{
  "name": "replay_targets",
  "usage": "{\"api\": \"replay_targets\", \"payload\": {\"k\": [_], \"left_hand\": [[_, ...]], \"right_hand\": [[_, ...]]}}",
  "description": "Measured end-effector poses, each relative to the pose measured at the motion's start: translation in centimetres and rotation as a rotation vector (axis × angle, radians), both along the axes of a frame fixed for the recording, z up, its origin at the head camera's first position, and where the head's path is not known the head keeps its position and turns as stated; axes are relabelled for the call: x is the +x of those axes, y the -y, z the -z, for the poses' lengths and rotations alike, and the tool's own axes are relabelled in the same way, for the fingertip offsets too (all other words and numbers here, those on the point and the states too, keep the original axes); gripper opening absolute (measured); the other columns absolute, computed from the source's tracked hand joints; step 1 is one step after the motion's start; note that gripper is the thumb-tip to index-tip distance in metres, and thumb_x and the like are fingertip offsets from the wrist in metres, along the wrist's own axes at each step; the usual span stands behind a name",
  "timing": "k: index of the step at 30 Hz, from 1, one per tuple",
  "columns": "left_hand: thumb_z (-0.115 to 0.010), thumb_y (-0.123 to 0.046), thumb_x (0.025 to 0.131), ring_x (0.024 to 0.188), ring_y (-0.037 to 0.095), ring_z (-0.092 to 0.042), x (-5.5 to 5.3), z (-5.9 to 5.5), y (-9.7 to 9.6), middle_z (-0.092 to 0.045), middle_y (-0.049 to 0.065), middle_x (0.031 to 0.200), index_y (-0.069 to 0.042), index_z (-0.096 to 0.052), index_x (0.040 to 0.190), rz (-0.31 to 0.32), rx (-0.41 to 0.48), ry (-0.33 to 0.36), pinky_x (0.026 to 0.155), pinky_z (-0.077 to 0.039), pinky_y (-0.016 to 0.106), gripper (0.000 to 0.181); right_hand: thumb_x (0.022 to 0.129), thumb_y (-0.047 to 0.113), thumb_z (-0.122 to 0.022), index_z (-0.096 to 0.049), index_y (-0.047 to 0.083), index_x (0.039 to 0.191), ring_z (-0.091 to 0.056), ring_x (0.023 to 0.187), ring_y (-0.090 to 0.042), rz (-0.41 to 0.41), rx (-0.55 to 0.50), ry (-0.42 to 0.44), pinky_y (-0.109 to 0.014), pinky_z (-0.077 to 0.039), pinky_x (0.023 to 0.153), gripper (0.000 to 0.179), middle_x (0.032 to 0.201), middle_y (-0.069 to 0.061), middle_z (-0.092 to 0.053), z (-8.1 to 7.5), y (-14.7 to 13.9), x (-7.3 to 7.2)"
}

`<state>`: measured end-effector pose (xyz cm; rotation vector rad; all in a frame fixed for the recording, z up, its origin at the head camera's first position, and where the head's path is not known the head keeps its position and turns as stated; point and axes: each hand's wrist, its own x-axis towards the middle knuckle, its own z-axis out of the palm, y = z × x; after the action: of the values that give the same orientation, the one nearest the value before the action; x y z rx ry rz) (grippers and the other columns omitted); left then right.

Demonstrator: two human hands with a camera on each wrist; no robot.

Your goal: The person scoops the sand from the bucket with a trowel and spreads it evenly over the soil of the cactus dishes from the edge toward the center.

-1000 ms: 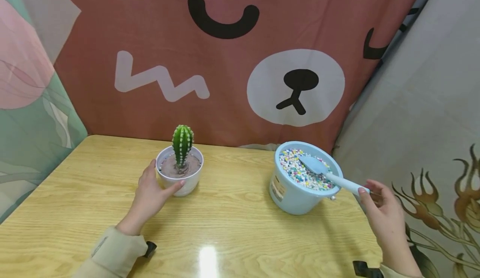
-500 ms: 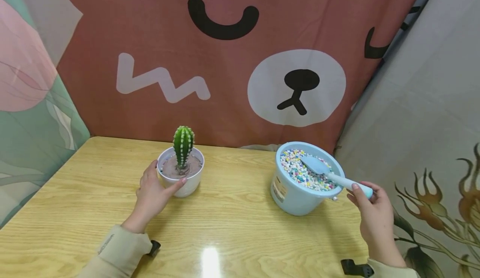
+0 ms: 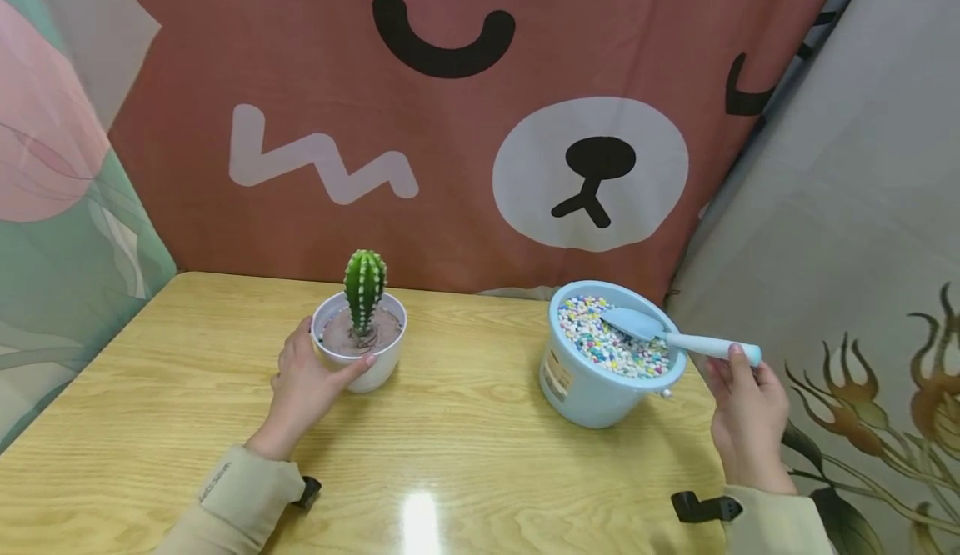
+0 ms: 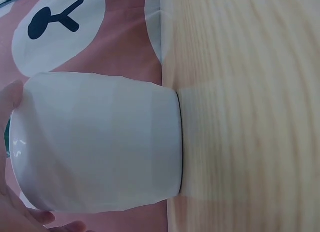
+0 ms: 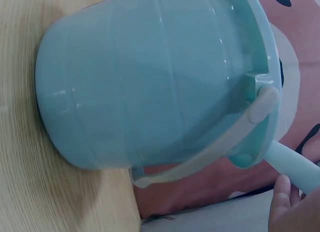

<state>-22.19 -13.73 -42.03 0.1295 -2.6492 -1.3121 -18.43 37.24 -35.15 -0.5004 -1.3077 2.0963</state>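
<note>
A green ribbed cactus [image 3: 365, 288] stands in a white pot [image 3: 377, 372] on the table, its base set in pinkish-grey soil. My left hand [image 3: 306, 380] grips the pot from its left, thumb at the front and fingers round the side. In the left wrist view the pot [image 4: 100, 142] sits flat on the wood. To the right, a light blue bucket [image 3: 585, 397] is filled with small multicoloured pellets [image 3: 592, 338]. My right hand [image 3: 746, 413] pinches the handle of a light blue plastic shovel [image 3: 705, 344]. Its blade lies on the pellets.
The bucket's pale carrying handle [image 5: 210, 152] hangs down on its outer side in the right wrist view. A bear-print cloth [image 3: 450, 230] rises behind the wooden table [image 3: 480, 455], and a grey flowered curtain [image 3: 847, 230] hangs on the right.
My right hand has moved in under the end of the shovel's handle, which has swung up to lie nearer level. The left hand and the pot have stayed in place.
</note>
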Motion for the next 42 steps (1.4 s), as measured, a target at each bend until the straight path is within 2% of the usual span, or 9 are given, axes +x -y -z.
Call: {"api": "replay_targets", "payload": {"k": [4,9,12,17,22,27,32,39,42], "left_hand": [[-0.082,-0.055,0.084,0.148,0.053,-0.018,-0.1,0.2,0.1,-0.018,0.034,0.162,0.002,-0.007,0.163,-0.005,0.018,0.005,0.105,-0.02,0.078,0.122],[-0.082,-0.056,0.083,0.148,0.051,-0.018,-0.3,0.2,0.0,-0.018,0.033,0.163,0.0,-0.006,0.164,-0.013,0.04,0.003,0.105,-0.02,0.077,0.124],[-0.082,-0.055,0.083,0.148,0.051,-0.018,-0.3,0.1,-0.2,-0.018,0.032,0.163,0.001,-0.007,0.163,-0.015,0.048,-0.002,0.104,-0.021,0.076,0.124],[-0.082,-0.057,0.082,0.146,0.05,-0.022,-0.3,0.1,-0.2,-0.023,0.032,0.16,0.002,-0.011,0.162,-0.023,0.029,-0.027,0.103,-0.023,0.074,0.122],[-0.085,-0.056,0.08,0.143,0.05,-0.025,-0.5,0.2,0.1,-0.029,0.033,0.157,0.004,-0.019,0.16,-0.041,-0.01,-0.073,0.099,-0.026,0.074,0.119],[-0.086,-0.055,0.078,0.142,0.052,-0.027,-0.5,0.2,0.4,-0.032,0.032,0.156,0.004,-0.025,0.159,-0.046,-0.04,-0.101,0.099,-0.026,0.074,0.117],[-0.085,-0.056,0.079,0.144,0.052,-0.024,-0.5,0.0,0.8,-0.033,0.032,0.156,0.006,-0.025,0.158,-0.009,-0.058,-0.093,0.103,-0.022,0.075,0.117],[-0.084,-0.048,0.084,0.148,0.053,-0.02,-0.9,-0.3,1.4,-0.029,0.033,0.159,0.007,-0.018,0.16,0.1,0.004,-0.075,0.114,-0.021,0.071,0.114],[-0.084,-0.048,0.084,0.146,0.052,-0.024,-0.9,-0.3,1.3,-0.033,0.031,0.158,0.002,-0.019,0.161,0.104,0.033,-0.061,0.112,-0.026,0.072,0.113]], "right_hand": [[0.102,0.028,-0.064,-0.063,0.008,0.118,-0.062,0.102,-0.015,0.004,-0.035,-0.016,-0.019,-0.056,0.083,0.026,0.113,-0.006,-0.06,-0.2,0.1,-0.8],[0.104,0.034,-0.058,-0.056,0.012,0.126,-0.054,0.112,-0.017,-0.028,-0.02,0.024,-0.018,-0.054,0.088,0.031,0.126,-0.006,-0.049,-0.4,0.3,-1.6],[0.104,0.032,-0.059,-0.057,0.012,0.124,-0.054,0.111,-0.016,-0.043,-0.045,0.026,-0.018,-0.053,0.089,0.028,0.123,-0.005,-0.049,-0.7,0.0,-1.9],[0.103,0.025,-0.061,-0.06,0.009,0.114,-0.06,0.102,-0.015,-0.05,-0.08,0.02,-0.02,-0.056,0.082,0.019,0.114,-0.004,-0.054,-1.5,-1.2,-2.1],[0.105,0.028,-0.056,-0.055,0.009,0.117,-0.063,0.094,-0.009,-0.115,0.02,0.082,-0.017,-0.056,0.078,0.022,0.114,-0.001,-0.052,-2.8,-2.9,-1.9],[0.106,0.028,-0.054,-0.053,0.007,0.118,-0.06,0.094,-0.007,-0.164,0.16,0.067,-0.016,-0.055,0.077,0.024,0.114,-0.001,-0.049,-4.3,-4.3,-2.1],[0.106,0.028,-0.055,-0.05,0.004,0.12,-0.057,0.097,-0.006,-0.21,0.283,0.077,-0.014,-0.054,0.079,0.027,0.115,-0.002,-0.046,-4.8,-4.9,-2.5],[0.106,0.026,-0.056,-0.055,0.006,0.115,-0.06,0.095,-0.004,-0.227,0.269,0.075,-0.015,-0.055,0.079,0.022,0.116,-0.002,-0.046,-4.5,-5.1,-2.7],[0.106,0.025,-0.057,-0.054,0.006,0.114,-0.06,0.095,-0.004,-0.24,0.28,0.057,-0.015,-0.055,0.078,0.022,0.116,-0.002,-0.046,-4.5,-5.2,-2.8]]}}
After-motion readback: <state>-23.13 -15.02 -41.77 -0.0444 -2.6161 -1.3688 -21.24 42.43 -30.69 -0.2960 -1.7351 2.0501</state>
